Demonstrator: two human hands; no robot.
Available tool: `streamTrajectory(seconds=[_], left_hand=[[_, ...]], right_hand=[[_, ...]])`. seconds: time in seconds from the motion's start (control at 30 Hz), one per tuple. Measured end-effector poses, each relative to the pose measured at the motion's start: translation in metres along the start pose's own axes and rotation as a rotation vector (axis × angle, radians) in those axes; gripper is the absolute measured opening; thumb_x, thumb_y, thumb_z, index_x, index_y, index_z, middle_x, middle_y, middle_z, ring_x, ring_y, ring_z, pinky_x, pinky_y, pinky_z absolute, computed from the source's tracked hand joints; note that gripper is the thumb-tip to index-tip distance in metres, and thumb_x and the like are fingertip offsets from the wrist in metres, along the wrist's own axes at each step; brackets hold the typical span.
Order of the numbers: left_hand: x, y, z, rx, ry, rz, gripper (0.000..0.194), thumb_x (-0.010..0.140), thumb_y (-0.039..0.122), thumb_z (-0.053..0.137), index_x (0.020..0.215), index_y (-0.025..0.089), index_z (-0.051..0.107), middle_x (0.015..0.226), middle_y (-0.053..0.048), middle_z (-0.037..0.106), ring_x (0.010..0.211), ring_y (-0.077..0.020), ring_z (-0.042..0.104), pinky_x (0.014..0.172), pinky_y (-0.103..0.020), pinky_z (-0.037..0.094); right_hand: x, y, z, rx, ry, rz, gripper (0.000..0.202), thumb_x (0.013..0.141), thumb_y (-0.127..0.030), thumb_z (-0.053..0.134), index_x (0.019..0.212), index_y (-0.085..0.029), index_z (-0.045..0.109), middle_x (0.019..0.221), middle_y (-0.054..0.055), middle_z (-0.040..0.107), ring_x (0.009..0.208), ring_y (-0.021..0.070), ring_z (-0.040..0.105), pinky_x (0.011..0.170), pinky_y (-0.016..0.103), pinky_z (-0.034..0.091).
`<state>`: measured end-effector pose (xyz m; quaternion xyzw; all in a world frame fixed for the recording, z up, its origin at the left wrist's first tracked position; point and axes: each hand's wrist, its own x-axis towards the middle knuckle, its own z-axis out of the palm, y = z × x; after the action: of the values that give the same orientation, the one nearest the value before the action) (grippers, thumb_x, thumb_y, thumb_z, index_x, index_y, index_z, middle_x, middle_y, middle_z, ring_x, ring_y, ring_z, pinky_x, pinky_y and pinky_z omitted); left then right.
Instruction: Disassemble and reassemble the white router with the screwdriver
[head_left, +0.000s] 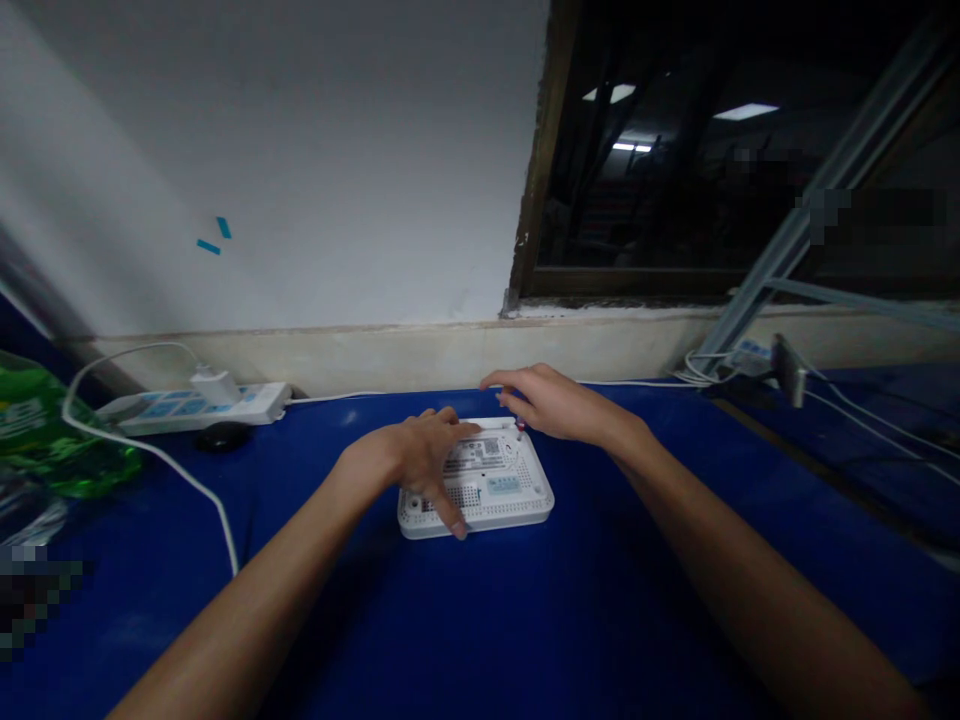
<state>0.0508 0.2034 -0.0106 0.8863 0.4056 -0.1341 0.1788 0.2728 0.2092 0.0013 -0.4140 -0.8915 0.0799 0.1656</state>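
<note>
A flat white router point(536, 505) lies on the blue tabletop, its vented underside with printed labels and a QR code facing up. Across its left part spreads my left hand point(424, 455), the thumb at the near edge and the other fingers over the far side, gripping it. My right hand point(555, 405) hovers by the far right corner with the index finger and thumb apart. I make out nothing between those fingers. A small reddish spot shows below them at the corner, too small to name; the lower fingers are partly hidden.
Along the wall at left lies a white power strip point(259, 405) with a plugged-in charger point(216, 385) and a white cable. A black mouse-like object point(223, 437) and a green bottle point(60, 430) are nearby. At right are a metal frame point(787, 230), cables and a phone-like device point(789, 372).
</note>
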Motion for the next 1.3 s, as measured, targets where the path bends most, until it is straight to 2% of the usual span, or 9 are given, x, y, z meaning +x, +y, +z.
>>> streamTrajectory(seconds=[0.13, 0.33, 0.57, 0.67, 0.77, 0.83, 1.0, 1.17, 1.3], left_hand=[[-0.0008, -0.0003, 0.0003, -0.007, -0.006, -0.015, 0.129, 0.044, 0.066, 0.083, 0.155, 0.030, 0.027, 0.150, -0.012, 0.039, 0.132, -0.0397, 0.042, 0.107, -0.054, 0.041], [-0.0015, -0.0028, -0.0001, -0.020, 0.006, 0.027, 0.126, 0.045, 0.067, 0.083, 0.154, 0.032, 0.030, 0.146, -0.010, 0.044, 0.130, -0.0389, 0.044, 0.107, -0.050, 0.042], [-0.0031, -0.0011, -0.0039, -0.012, -0.007, 0.028, 0.123, 0.047, 0.065, 0.084, 0.154, 0.034, 0.029, 0.146, -0.010, 0.042, 0.128, -0.0401, 0.046, 0.105, -0.053, 0.043], [-0.0035, 0.0002, -0.0051, -0.018, -0.018, 0.012, 0.122, 0.048, 0.064, 0.084, 0.153, 0.036, 0.030, 0.147, -0.009, 0.042, 0.129, -0.0402, 0.045, 0.104, -0.053, 0.043], [-0.0033, 0.0003, -0.0051, -0.012, -0.020, 0.009, 0.122, 0.047, 0.064, 0.084, 0.152, 0.036, 0.030, 0.146, -0.008, 0.043, 0.130, -0.0399, 0.044, 0.105, -0.053, 0.042], [-0.0030, 0.0001, -0.0047, -0.014, -0.021, 0.012, 0.122, 0.048, 0.065, 0.084, 0.153, 0.035, 0.029, 0.148, -0.008, 0.042, 0.130, -0.0389, 0.044, 0.106, -0.051, 0.042], [-0.0028, 0.0016, -0.0046, -0.003, -0.026, 0.006, 0.121, 0.048, 0.063, 0.083, 0.153, 0.034, 0.029, 0.147, -0.008, 0.043, 0.129, -0.0385, 0.045, 0.105, -0.049, 0.042], [-0.0032, 0.0031, -0.0050, 0.002, -0.024, -0.007, 0.124, 0.048, 0.062, 0.083, 0.154, 0.033, 0.027, 0.148, -0.008, 0.042, 0.132, -0.0377, 0.044, 0.107, -0.049, 0.041], [-0.0022, 0.0021, -0.0044, 0.003, -0.021, -0.014, 0.124, 0.047, 0.063, 0.083, 0.154, 0.033, 0.028, 0.150, -0.010, 0.041, 0.133, -0.0382, 0.043, 0.107, -0.049, 0.040]], right_hand=[[-0.0036, -0.0005, -0.0038, -0.001, -0.017, -0.065, 0.052, 0.083, -0.008, 0.052, 0.133, -0.024, 0.054, 0.114, 0.007, 0.067, 0.103, 0.0198, 0.062, 0.086, 0.029, 0.045], [0.0008, 0.0008, -0.0008, -0.076, -0.016, 0.047, 0.030, 0.098, -0.039, 0.048, 0.102, -0.020, 0.071, 0.085, 0.007, 0.072, 0.078, 0.0200, 0.065, 0.073, 0.030, 0.044], [-0.0032, 0.0009, -0.0070, -0.039, -0.009, -0.021, 0.056, 0.079, -0.007, 0.054, 0.132, -0.024, 0.056, 0.116, 0.007, 0.070, 0.101, 0.0209, 0.065, 0.083, 0.028, 0.045], [-0.0022, 0.0010, -0.0062, -0.085, 0.010, 0.001, 0.042, 0.081, -0.018, 0.062, 0.123, -0.023, 0.063, 0.111, 0.007, 0.072, 0.100, 0.0235, 0.065, 0.083, 0.030, 0.045], [0.0004, 0.0017, -0.0036, -0.067, -0.026, 0.067, 0.027, 0.094, -0.035, 0.053, 0.108, -0.020, 0.070, 0.082, 0.005, 0.073, 0.073, 0.0189, 0.066, 0.071, 0.030, 0.044], [0.0007, 0.0024, -0.0029, -0.037, -0.034, 0.050, 0.027, 0.097, -0.030, 0.048, 0.107, -0.020, 0.070, 0.078, 0.004, 0.072, 0.068, 0.0170, 0.065, 0.070, 0.028, 0.043], [-0.0022, 0.0018, -0.0048, -0.083, 0.024, -0.058, 0.048, 0.079, -0.013, 0.060, 0.126, -0.022, 0.062, 0.113, 0.007, 0.071, 0.101, 0.0220, 0.064, 0.083, 0.028, 0.043], [-0.0015, 0.0005, -0.0059, -0.078, -0.011, 0.062, 0.027, 0.093, -0.038, 0.055, 0.106, -0.021, 0.071, 0.082, 0.006, 0.073, 0.075, 0.0193, 0.065, 0.069, 0.028, 0.042], [-0.0033, -0.0002, -0.0085, -0.039, -0.008, 0.013, 0.034, 0.088, -0.018, 0.055, 0.119, -0.022, 0.067, 0.089, 0.005, 0.074, 0.080, 0.0175, 0.066, 0.072, 0.027, 0.042]])
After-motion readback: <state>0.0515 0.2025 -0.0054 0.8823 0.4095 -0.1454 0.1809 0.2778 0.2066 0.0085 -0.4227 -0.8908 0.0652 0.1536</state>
